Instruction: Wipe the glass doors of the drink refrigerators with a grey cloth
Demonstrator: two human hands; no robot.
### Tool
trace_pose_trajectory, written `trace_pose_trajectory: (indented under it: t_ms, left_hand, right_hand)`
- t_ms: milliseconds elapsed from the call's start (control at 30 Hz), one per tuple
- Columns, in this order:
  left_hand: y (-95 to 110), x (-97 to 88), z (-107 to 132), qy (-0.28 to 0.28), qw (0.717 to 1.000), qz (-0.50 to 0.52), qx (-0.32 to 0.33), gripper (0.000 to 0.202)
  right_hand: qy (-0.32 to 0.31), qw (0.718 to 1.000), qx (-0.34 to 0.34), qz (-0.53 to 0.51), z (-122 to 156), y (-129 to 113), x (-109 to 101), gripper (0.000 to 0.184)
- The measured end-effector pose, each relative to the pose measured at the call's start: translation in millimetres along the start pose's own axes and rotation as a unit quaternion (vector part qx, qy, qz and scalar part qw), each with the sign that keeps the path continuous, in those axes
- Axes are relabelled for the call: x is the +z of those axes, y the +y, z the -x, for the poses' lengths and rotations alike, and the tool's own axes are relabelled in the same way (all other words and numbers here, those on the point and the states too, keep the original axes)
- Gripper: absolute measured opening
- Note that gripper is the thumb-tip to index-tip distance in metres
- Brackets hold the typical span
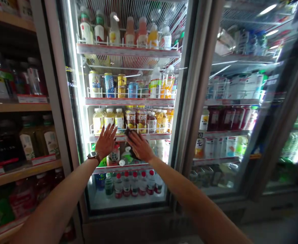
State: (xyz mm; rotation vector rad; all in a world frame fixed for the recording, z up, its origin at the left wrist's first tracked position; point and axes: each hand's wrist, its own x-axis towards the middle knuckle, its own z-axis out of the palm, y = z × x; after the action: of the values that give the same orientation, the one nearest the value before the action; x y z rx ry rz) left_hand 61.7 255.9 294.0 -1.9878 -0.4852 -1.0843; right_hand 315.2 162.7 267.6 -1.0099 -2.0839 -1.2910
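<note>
At the front of a lit drinks cooler, both bare arms reached forward to about the same height. The left hand, with a wristwatch on its wrist, stood upright with its fingers spread apart and nothing held between them. The right hand lay just beside it, its fingers across a dark item too blurred to identify; I could not tell whether they were clamped on it. Both hands were level with a white wire rail on the middle shelf, and the juice bottles stood just above them. A white-capped bottle sat below the hands, and red-capped bottles filled the bottom of the cooler. Higher up stood drink cans, with plastic bottles on the top shelf. To the left, wooden shelves carried more bottles outside the cooler. To the right, past a metal door frame, a second glass door showed further stocked shelves.
</note>
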Motion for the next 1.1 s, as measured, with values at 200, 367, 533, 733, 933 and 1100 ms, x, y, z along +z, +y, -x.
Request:
trace_pose_trajectory:
  t_ms: [200,367,533,733,933,1100]
  left_hand:
    - [-2,-2.9,4,-0.004,1.0,-0.009,0.021,0.083]
    - [-7,-10.9,7,-0.038,0.991,-0.004,0.13,0.069]
    - [-5,-11.1,7,-0.034,0.985,-0.025,0.168,0.06]
    - [-6,-9.4,9,-0.033,0.983,-0.012,0.179,0.056]
    - [-7,-9.4,8,-0.029,0.983,0.01,0.18,0.061]
    - [-6,-6.0,10,-0.043,0.984,0.015,0.174,0.061]
  right_hand:
    - [-0.053,0.985,-0.166,-0.012,73,-5,0,0.066]
    - [0.019,0.998,0.02,0.056,8,101,-36,0.068]
    - [0.054,0.994,0.08,0.057,13,70,-15,0.072]
    - [-0.032,0.978,-0.206,0.007,83,-8,30,0.05]
    - [-0.004,0.999,-0.048,0.015,-3,74,-26,0.07]
    - [0.074,0.988,0.133,0.025,-44,83,-35,0.087]
